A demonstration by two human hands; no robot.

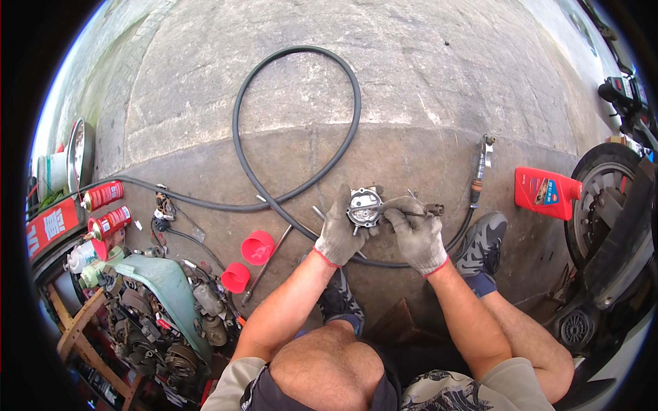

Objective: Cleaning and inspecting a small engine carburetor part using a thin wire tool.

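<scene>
My gloved left hand (pixel 337 229) grips a round cast-metal part (pixel 364 206) at the centre, with its open inner face turned up. My gloved right hand (pixel 417 233) is closed on a thin tool or rod (pixel 433 209) with a dark, blocky end sticking out to the right; its other end reaches over the part's face, where my fingertips are. Whether that tip touches the part I cannot tell. A black hose (pixel 296 186) loops on the concrete beyond and beneath my hands.
An air tool (pixel 482 171), red jug (pixel 539 190) and wheel (pixel 586 225) are at right. Red cups (pixel 256 248), a metal bar (pixel 269 266), spray cans (pixel 104 195) and a green bin (pixel 162 275) of greasy parts are at left. My shoes (pixel 482 243) flank the work.
</scene>
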